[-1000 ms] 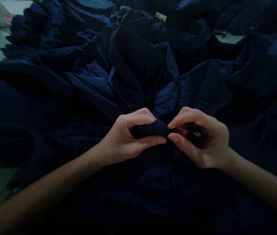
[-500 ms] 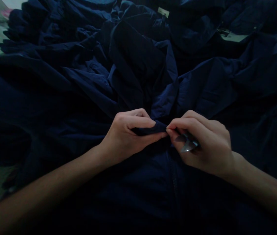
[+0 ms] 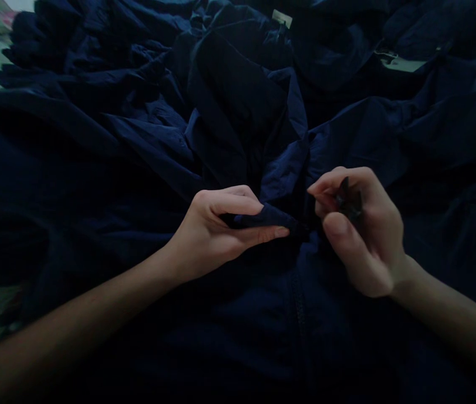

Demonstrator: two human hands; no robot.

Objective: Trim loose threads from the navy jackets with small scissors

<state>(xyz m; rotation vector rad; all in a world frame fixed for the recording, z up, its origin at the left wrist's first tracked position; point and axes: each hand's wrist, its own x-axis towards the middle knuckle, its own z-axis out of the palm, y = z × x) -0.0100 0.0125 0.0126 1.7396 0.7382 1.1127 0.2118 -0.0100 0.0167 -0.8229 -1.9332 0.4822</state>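
Background: heaped navy garments (image 3: 238, 84)
Left hand (image 3: 210, 233): fingers nearly closed, pinching navy fabric fold (image 3: 268, 217)
Right hand (image 3: 361, 224): curled, gripping small dark pointed item (image 3: 349, 199)

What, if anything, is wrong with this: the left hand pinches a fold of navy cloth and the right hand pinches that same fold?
The right hand is apart from the fold, holding a small dark pointed object, as the head view shows; the left hand does pinch the fold.
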